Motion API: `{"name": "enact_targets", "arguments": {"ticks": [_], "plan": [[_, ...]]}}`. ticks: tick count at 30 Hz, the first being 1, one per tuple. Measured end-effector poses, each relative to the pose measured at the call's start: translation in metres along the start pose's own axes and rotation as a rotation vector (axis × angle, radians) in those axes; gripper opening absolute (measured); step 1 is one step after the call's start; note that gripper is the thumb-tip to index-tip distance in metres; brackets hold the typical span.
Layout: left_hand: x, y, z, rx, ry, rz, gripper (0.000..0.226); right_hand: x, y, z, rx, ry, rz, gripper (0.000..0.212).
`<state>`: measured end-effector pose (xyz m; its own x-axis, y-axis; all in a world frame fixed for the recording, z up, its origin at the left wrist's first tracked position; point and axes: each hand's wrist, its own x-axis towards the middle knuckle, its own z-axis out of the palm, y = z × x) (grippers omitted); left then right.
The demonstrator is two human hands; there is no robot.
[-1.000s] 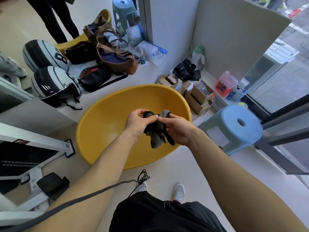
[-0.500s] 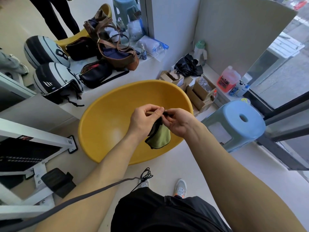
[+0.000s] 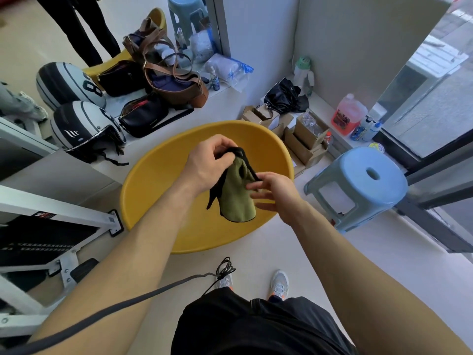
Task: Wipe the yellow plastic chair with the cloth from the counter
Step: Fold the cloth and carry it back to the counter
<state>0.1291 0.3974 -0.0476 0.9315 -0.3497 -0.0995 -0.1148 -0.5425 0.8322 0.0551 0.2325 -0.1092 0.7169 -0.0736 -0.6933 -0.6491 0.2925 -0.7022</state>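
Head view, left hand: the left hand [image 3: 208, 163] is up over the seat, fingers pinched tight on the top edge of the cloth [image 3: 236, 192], and it hangs from that grip!
Head view, right hand: the right hand [image 3: 275, 192] sits just beside the hanging cloth, fingers spread and loose, fingertips [image 3: 253, 187] at its right edge. Touching or only brushing? Cannot tell, there's blur.
Head view, cloth: olive-green face toward us with dark trim, drooping in the air above the yellow chair [image 3: 158, 185], apart from the seat surface.
Head view, chair: round yellow plastic shell, right in front of the person's shoes [image 3: 279, 284], pushed up against the low white counter [image 3: 225, 98].
Head view, counter: two striped helmets [image 3: 84, 126] at the left end, a black pouch [image 3: 143, 116] and a brown bag [image 3: 176, 85] beside them, small cardboard boxes [image 3: 304, 137] to the right.
Head view, floor: a light blue stool [image 3: 363, 183] stands just right of the chair.
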Motion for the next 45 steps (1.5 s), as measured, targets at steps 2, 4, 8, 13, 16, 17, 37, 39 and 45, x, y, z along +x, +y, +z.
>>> {"name": "enact_targets", "arguments": {"ticks": [2,4,8,13,16,17,37,39,45], "plan": [[0.005,0.011,0.0,-0.023,-0.091,0.017,0.023,0.0,0.012,-0.012,-0.378,-0.025,-0.144,0.025],[0.006,0.022,0.003,-0.047,-0.163,0.04,0.025,0.005,0.026,-0.023,-0.668,-0.085,-0.222,0.012],[0.004,0.038,0.003,-0.15,-0.143,0.041,0.024,0.021,0.064,-0.058,-1.091,-0.073,-0.175,0.033],[-0.006,0.034,0.006,-0.15,-0.18,-0.021,0.022,0.011,0.082,-0.099,-0.928,0.111,-0.252,0.045],[-0.007,0.018,0.012,-0.068,-0.052,-0.103,0.019,0.0,0.076,-0.118,-0.797,0.243,-0.318,0.03],[-0.006,0.011,0.013,0.007,0.007,-0.122,0.017,-0.004,0.073,-0.123,-0.805,0.273,-0.356,0.027],[0.019,-0.084,0.023,0.168,0.192,-0.263,0.025,-0.032,-0.01,-0.108,-0.737,0.44,-0.353,0.008],[0.021,-0.086,0.03,0.109,0.171,-0.357,0.024,-0.024,0.001,-0.096,-0.515,0.519,-0.282,0.014],[-0.003,-0.063,0.071,-0.493,-0.017,-0.657,0.016,-0.02,0.047,-0.034,-0.115,0.632,-0.117,0.011]]}}
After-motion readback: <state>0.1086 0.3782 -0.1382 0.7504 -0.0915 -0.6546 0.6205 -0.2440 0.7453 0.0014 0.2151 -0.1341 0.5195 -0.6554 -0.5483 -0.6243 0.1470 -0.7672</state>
